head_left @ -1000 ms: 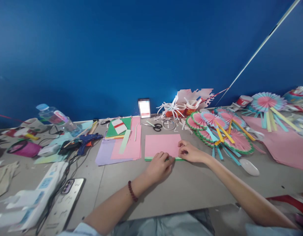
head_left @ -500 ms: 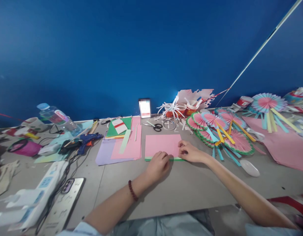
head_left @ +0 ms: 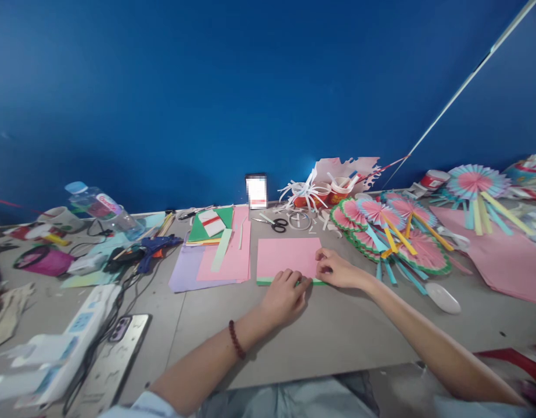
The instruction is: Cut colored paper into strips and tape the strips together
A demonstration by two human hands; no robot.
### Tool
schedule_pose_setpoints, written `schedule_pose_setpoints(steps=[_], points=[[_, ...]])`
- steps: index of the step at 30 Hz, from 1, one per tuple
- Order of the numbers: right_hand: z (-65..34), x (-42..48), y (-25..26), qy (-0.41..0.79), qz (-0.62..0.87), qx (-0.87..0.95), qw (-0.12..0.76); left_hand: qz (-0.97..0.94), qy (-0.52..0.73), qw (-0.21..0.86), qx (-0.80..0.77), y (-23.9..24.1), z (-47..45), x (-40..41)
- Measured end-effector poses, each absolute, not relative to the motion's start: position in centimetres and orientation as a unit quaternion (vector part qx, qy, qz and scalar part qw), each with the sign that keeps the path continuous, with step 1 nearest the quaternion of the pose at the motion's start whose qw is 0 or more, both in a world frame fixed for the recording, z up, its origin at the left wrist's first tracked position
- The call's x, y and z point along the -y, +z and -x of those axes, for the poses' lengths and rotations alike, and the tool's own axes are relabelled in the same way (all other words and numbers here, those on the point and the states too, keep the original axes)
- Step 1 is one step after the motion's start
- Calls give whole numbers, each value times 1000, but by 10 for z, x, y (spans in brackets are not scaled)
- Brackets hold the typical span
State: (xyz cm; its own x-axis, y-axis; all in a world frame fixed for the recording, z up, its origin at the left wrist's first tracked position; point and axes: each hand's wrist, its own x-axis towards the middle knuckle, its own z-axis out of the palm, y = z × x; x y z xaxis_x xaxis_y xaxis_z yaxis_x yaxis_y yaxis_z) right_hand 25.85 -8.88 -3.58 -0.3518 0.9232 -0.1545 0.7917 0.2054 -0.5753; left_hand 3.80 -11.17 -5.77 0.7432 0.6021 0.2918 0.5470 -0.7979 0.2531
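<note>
A pink sheet of paper point(head_left: 287, 254) lies flat in front of me, with a narrow green strip point(head_left: 264, 282) along its near edge. My left hand point(head_left: 286, 295) rests palm down over that edge, fingers partly stretched and a little apart on the paper. At the sheet's lower right corner, my right hand point(head_left: 336, 269) has its fingers curled with thumb and forefinger close together on the paper. Just beyond the sheet are black-handled scissors point(head_left: 279, 224).
Left are stacked coloured papers point(head_left: 184, 270), a blue glue gun point(head_left: 157, 249), a phone point(head_left: 119, 354) and a power strip point(head_left: 82, 325). Right are pleated paper fans point(head_left: 424, 251), a white spoon-shaped piece point(head_left: 443, 298) and pink sheets point(head_left: 503, 261). Cups point(head_left: 341, 188) stand by the blue wall.
My left hand has shifted slightly right along the near edge, and its fingers have straightened and spread somewhat. The right hand and the pink paper stay in place.
</note>
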Motion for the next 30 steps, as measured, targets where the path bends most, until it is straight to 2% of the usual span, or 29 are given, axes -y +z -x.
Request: schedule_pose_setpoints(steps=[24, 30], points=[[-259, 88, -38, 276, 549, 780, 116, -930, 166, 40, -326, -58, -40, 115], [-258, 88, -36, 279, 553, 776, 120, -948, 113, -5, -298, -53, -41, 114]])
